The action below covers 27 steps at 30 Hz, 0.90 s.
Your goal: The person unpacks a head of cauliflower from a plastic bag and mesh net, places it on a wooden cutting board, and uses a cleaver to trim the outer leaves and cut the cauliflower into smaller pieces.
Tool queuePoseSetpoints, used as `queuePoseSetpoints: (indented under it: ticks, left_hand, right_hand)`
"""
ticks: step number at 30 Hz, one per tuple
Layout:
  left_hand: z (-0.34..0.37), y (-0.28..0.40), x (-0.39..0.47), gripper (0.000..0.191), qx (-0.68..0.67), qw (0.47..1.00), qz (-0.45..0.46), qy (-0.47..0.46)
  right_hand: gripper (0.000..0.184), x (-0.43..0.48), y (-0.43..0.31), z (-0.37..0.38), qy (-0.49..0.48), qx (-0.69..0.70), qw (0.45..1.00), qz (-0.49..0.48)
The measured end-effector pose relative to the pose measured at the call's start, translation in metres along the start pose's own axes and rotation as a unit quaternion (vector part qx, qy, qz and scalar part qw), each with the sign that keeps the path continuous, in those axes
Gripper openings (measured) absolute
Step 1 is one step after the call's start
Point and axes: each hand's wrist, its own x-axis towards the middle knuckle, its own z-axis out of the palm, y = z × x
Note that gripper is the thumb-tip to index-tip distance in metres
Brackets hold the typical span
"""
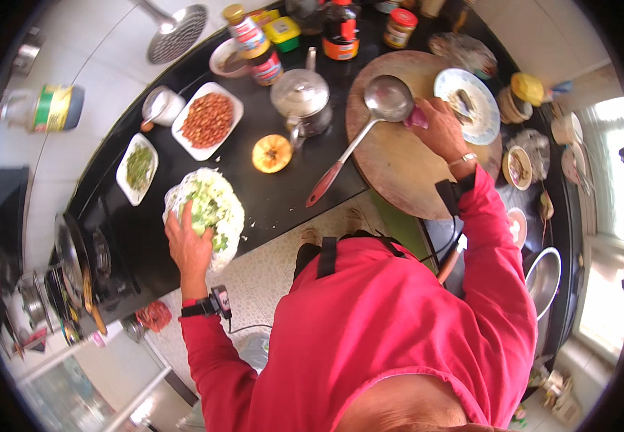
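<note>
My left hand (189,243) rests with spread fingers on the near left part of a dish heaped with chopped pale green vegetable (217,208); whether it grips the dish is not plain. My right hand (440,127) is over the round wooden cutting board (398,167), its fingers on a small purple-red piece, perhaps onion (417,117). Beside that piece lies the bowl of a metal ladle (389,98), its red handle pointing towards me. A white and blue plate (485,108) with some food on it sits right of my right hand, partly over the board.
Left on the black counter are a dish of peanuts (207,120), a dish of chopped greens (139,168) and a gas stove (104,256). A lidded metal pot (301,94), a halved orange fruit (272,154) and sauce bottles (258,48) stand mid-counter. A metal basin (544,283) is far right.
</note>
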Motion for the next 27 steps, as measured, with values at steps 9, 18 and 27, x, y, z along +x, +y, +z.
queuePoseSetpoints:
  ticks: [9,18,27]
  left_hand:
    - [-0.009,0.003,0.003,0.076,-0.016,0.998,-0.018,-0.05]
    - [0.001,-0.004,0.005,0.071,0.018,0.999,0.03,-0.029]
    - [0.0,-0.001,0.007,0.074,0.044,0.998,0.01,-0.033]
  right_hand:
    - [0.043,0.006,-0.013,0.035,-0.054,-0.017,0.989,0.138]
    - [0.033,-0.023,-0.009,0.05,0.054,0.079,0.982,0.161]
    - [0.044,-0.152,0.04,-0.046,0.103,0.229,0.896,0.366]
